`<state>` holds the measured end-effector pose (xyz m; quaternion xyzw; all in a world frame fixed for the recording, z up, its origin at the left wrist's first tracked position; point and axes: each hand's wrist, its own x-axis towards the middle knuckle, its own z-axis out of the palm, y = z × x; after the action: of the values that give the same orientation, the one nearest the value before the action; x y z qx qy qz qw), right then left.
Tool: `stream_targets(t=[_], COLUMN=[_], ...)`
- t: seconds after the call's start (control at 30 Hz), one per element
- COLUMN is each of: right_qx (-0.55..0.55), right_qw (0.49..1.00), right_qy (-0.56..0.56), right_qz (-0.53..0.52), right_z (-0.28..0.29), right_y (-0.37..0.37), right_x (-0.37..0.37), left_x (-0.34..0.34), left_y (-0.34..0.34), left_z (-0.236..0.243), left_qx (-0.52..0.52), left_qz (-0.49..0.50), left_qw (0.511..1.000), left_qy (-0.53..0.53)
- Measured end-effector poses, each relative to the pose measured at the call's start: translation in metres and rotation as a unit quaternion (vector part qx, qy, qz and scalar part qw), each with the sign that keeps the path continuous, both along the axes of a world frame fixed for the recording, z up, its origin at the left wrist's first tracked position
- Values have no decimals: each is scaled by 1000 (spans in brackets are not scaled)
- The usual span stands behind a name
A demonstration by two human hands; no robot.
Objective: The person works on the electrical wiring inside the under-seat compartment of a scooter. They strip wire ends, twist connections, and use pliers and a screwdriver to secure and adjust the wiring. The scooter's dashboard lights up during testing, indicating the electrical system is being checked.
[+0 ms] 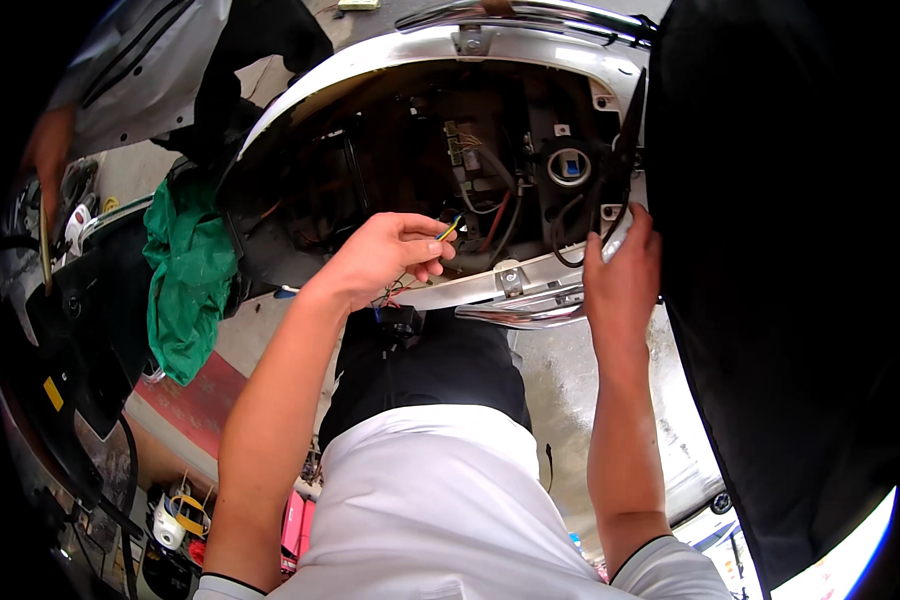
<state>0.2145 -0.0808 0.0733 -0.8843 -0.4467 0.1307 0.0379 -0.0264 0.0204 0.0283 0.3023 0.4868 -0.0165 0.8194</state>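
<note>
In front of me lies the opened white body (280, 115) of what looks like a scooter, its dark inner bay exposed. Over the bay's near edge, my left hand (385, 250) is closed in a pinch on thin yellow and blue wires (449, 230). A small white piece shows at their end, possibly a connector. My right hand (622, 280) is wrapped round the body's right-hand rim, beside a black strip (630, 140). Deeper in the bay sit a wiring connector block (460, 145) with several leads and a round fitting (570, 167) with a blue centre.
Chrome rails (525, 310) run along the body's near and far sides. A green cloth (190, 270) hangs at the left. Large black material (780, 250) fills the right side. At the upper left, another person's hand (50, 150) shows. Loose wires (395, 293) dangle below my left hand.
</note>
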Motion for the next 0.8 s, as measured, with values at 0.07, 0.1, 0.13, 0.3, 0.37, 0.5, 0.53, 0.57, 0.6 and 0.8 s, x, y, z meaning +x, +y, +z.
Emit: stream_targets(t=[0.07, 0.1, 0.13, 0.3, 0.37, 0.5, 0.53, 0.57, 0.6, 0.8], right_qx=[-66, -70, -82, -84, -74, -16, -18, -37, -58, -200], right_qw=[995, 997, 995, 989, 981, 846, 816, 787, 756, 689], right_qy=[41, 2, 16, 77, 109, 460, 515, 567, 616, 644], right_qz=[-64, -45, -54, -99, -141, -270, -262, -240, -214, -265], right_z=[-5, -12, -13, 2, 22, 77, 87, 90, 89, 56], right_y=[14, 15, 16, 15, 15, -12, -20, -31, -40, -51], right_x=[-4, -3, 2, 13, 11, -3, -12, -19, -26, -56], left_x=[1, 1, 1, 2, 1, -3, -4, -2, -2, 0], left_y=[0, -1, 0, 2, 0, 2, 1, 2, 3, 7], left_z=[-1, -4, -6, -10, -11, -11, -11, -13, -15, -13], left_qx=[-22, -19, -16, -6, -11, 6, 11, 21, 30, 45], left_qz=[24, 32, 40, 71, 69, 70, 69, 66, 67, 63], left_qw=[999, 999, 999, 997, 997, 997, 997, 997, 997, 996], left_qy=[-5, -6, -6, 22, 17, 20, 19, 18, 18, 33])
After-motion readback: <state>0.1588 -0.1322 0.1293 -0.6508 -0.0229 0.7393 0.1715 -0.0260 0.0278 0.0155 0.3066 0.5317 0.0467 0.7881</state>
